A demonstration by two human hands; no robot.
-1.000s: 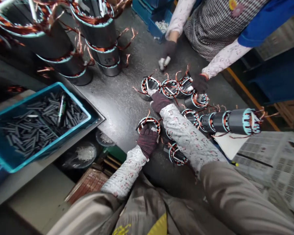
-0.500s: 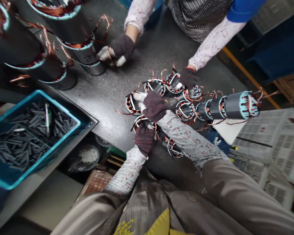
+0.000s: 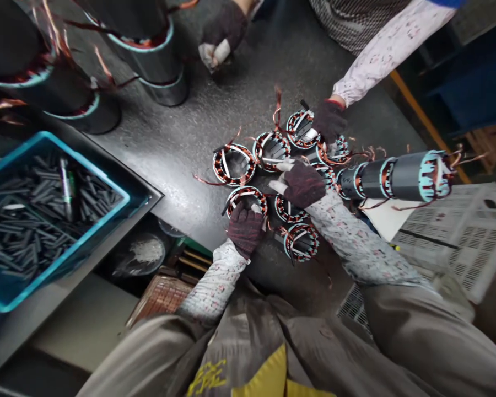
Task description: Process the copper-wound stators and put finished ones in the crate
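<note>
1. Copper-wound small stator (image 3: 247, 199) at the bench's near edge is gripped by the left hand (image 3: 245, 229), fingers curled over its rim.
2. Right hand (image 3: 300, 182), at its three o'clock, fingers loosely bent, rests on neighbouring stators (image 3: 287, 208).
3. Loose wire tails are best kept unsnagged.

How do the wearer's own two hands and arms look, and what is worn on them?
Both hands wear dark knitted gloves flecked with red: left hand, right hand, whose fingertips are whitish. Both forearms carry white sleeve covers with a small reddish floral print, over grey-brown jacket sleeves.
</note>
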